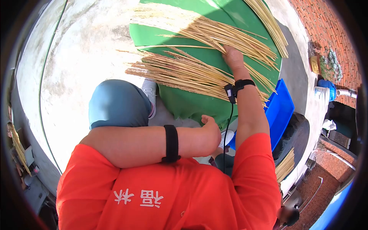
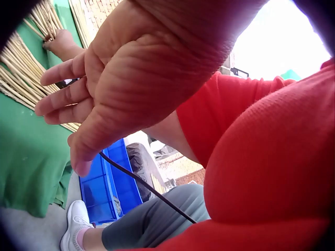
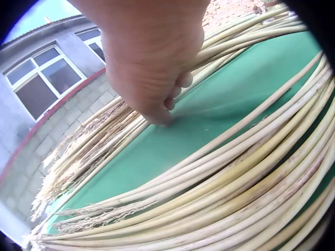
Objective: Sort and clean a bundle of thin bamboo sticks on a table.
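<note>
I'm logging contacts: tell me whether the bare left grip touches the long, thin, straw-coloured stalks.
Apart: the head view shows a strip of draped green cloth between the left grip and the nearest stalks.

My head view looks down from the near side of the smooth green cloth (image 1: pixel 180 105), sharing it and the rectangular blue plastic bin (image 1: pixel 278 115) beside it with my left wrist view, which faces the cloth past the very near bare left hand (image 2: pixel 123 81). My right wrist view looks low over the cloth, near long straw-coloured plant stalks (image 3: pixel 246 175), to the grey block wall (image 3: pixel 63 130) beyond.
</note>
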A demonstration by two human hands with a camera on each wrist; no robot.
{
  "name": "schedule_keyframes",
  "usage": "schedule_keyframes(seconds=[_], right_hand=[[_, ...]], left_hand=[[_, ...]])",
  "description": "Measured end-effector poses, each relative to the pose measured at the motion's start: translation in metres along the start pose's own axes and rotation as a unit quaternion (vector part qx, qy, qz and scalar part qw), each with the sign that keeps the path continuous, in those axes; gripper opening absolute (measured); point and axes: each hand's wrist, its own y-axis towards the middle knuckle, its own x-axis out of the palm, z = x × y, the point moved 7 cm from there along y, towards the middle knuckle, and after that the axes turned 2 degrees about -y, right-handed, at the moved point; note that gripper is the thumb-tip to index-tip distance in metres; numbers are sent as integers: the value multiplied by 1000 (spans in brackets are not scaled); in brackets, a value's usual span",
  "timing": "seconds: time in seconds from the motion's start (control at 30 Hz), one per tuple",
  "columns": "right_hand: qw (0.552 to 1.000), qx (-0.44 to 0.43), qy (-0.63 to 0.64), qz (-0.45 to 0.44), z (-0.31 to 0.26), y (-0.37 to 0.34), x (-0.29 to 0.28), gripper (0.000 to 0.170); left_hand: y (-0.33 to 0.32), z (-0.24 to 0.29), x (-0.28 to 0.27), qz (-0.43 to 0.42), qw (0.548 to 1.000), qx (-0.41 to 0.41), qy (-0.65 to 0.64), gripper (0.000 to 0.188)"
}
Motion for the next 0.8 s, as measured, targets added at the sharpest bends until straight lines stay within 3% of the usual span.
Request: schedule_keyframes(seconds=[0.13,0.2,0.33,0.43,0.5,0.57,0.6,0.67,0.8], right_hand=[[1000,-8,-6,-12,-3,3,-4,24],[999,6,-2,40,10,11,-29,23],[998,0,-32,61,29,45,-61,24],[999,26,-12,45,33,55,-64,26],[995,12,43,87,37,54,-54,27],[995,14,81,48,43,50,-32,27],[993,22,116,10,46,46,-19,27],[996,9,84,20,41,35,-8,28],[998,41,38,-11,39,25,3,32]], left_hand=[[-5,-1,-5,13,1000,10,-10,32],[-2,1,-3,13,1000,19,-8,33],[-5,2,-2,-3,1000,15,-23,34],[1,1,-3,-2,1000,9,-18,35],[-1,1,1,-12,1000,6,-24,36],[-7,4,-2,35,999,13,9,75],[-5,4,-4,35,999,13,8,75],[0,4,0,-31,999,18,-15,78],[1,2,3,-25,1000,-14,11,82]])
